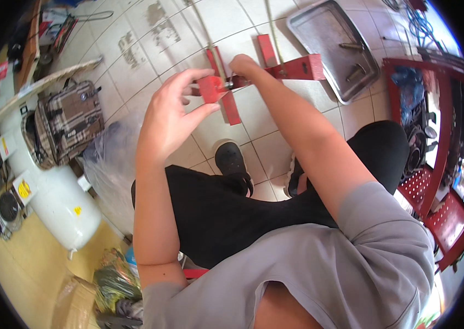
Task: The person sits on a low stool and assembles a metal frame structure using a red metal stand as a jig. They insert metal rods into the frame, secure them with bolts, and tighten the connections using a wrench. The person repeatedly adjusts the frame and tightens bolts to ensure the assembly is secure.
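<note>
A red metal stand (304, 68) with a crossbar and flat feet rests on the tiled floor in front of me. Two thin pale rods or cords run up from it toward the far edge. My left hand (174, 109) grips the stand's left end block, fingers along its far edge and thumb at its near edge. Just right of that block a small silver bolt-like fitting (229, 85) shows. My right hand (243, 66) is curled at the far side of the crossbar, close to this fitting. Its fingertips are mostly hidden, and so is whatever they hold.
A grey metal tray (335, 90) with a few metal cylinder parts (356, 72) lies at the right. Farther right stands a dark red rack (435, 181). Left are a white tank compressor (62, 208), a plaid bag (70, 120) and clear plastic (116, 153). My shoes (232, 159) are below the stand.
</note>
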A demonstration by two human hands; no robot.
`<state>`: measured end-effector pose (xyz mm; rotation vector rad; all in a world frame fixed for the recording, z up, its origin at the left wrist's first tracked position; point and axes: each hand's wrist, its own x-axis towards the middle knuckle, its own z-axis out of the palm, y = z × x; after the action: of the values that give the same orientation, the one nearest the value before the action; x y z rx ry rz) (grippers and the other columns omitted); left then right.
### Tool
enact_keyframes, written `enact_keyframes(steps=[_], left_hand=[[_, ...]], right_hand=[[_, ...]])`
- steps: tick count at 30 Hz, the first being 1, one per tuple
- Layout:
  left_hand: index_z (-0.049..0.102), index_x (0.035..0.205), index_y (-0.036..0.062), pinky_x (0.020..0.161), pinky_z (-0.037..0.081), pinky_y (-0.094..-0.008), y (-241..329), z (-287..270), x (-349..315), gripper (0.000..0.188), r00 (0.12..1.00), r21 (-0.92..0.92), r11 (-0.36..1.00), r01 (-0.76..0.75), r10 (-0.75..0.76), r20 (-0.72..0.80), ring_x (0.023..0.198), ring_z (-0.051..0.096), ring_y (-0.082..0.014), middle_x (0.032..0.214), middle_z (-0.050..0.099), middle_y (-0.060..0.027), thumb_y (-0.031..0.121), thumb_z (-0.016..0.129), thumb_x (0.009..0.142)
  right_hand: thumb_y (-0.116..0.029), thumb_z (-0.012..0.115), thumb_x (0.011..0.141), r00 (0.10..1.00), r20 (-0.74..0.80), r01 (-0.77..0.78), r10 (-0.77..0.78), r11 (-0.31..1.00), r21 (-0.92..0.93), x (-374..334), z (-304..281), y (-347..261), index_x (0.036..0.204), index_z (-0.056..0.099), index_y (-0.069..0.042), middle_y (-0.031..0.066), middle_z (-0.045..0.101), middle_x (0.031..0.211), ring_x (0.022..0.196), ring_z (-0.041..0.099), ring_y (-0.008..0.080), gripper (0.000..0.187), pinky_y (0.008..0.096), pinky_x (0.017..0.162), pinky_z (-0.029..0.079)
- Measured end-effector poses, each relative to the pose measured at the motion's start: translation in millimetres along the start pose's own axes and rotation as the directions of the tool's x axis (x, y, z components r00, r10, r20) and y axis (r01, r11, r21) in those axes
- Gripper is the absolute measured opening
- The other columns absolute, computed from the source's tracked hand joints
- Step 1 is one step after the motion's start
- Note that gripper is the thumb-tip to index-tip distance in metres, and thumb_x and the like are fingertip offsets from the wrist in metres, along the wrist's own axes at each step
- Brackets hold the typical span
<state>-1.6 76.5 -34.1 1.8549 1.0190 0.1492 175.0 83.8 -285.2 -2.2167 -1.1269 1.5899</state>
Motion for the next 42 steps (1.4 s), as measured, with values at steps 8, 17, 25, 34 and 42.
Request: enact_keyframes(steps=[8, 17, 25, 34, 42], left_hand=[[0.056, 0.117, 0.0081, 0.086, 0.046, -0.0344, -49, -39, 6, 0.041, 1.000, 0.075, 0.997, 0.015, -0.013, -0.016, 0.102, 0.058, -0.0226, 0.115, 0.060, -0.0085, 0.007, 0.064, 0.077], [0.062, 0.105, 0.0087, 0.083, 0.047, -0.0338, -60, -34, 20, 0.022, 0.999, 0.227, 0.974, -0.020, 0.012, 0.039, 0.096, 0.060, -0.0222, 0.103, 0.065, -0.0082, 0.011, 0.053, 0.085], [0.051, 0.114, 0.0090, 0.085, 0.047, -0.0382, -33, 5, 9, 0.047, 0.986, 0.208, 0.967, -0.149, 0.129, 0.110, 0.099, 0.059, -0.0285, 0.108, 0.061, -0.0124, 0.020, 0.071, 0.074], [0.051, 0.109, 0.0079, 0.070, 0.049, -0.0390, -31, 45, -8, 0.048, 0.967, 0.304, 0.938, -0.167, 0.217, -0.136, 0.083, 0.062, -0.0327, 0.096, 0.064, -0.0116, 0.028, 0.075, 0.072], [0.051, 0.117, 0.0063, 0.084, 0.045, -0.0383, -50, 49, -8, 0.047, 0.973, -0.044, 0.975, -0.216, 0.211, -0.089, 0.096, 0.060, -0.0255, 0.108, 0.061, -0.0124, 0.040, 0.057, 0.085]], right_hand=[[-0.019, 0.047, 0.086, 0.682, 0.096, 0.605, -0.725, 0.486, -0.631, -6, -24, 55, 0.092, 0.056, 0.003, 0.0252, 0.060, 0.086, 0.081, 0.059, 0.0375, 0.025, 0.0444, 0.069, 0.048], [-0.012, 0.063, 0.084, 0.720, -0.429, 0.510, -0.545, 0.835, -0.206, -287, -90, -2, 0.082, 0.057, 0.001, 0.0011, 0.054, 0.069, 0.065, 0.047, 0.0079, 0.015, 0.0237, 0.058, 0.039], [-0.019, 0.074, 0.074, 0.787, -0.410, 0.475, -0.461, 0.877, -0.074, -238, -140, 10, 0.121, 0.053, -0.001, 0.0081, 0.064, 0.091, 0.073, 0.054, 0.0081, 0.054, 0.0226, 0.068, 0.046], [-0.020, 0.067, 0.076, 0.772, -0.503, 0.275, -0.388, 0.918, -0.286, -235, -135, -5, 0.109, 0.057, -0.003, 0.0149, 0.059, 0.068, 0.049, 0.053, 0.0227, 0.038, 0.0325, 0.053, 0.045], [-0.022, 0.067, 0.074, 0.754, -0.486, 0.280, -0.442, 0.886, -0.371, -242, -143, 7, 0.104, 0.058, -0.007, 0.0142, 0.063, 0.072, 0.068, 0.064, 0.0318, 0.035, 0.0374, 0.062, 0.049]])
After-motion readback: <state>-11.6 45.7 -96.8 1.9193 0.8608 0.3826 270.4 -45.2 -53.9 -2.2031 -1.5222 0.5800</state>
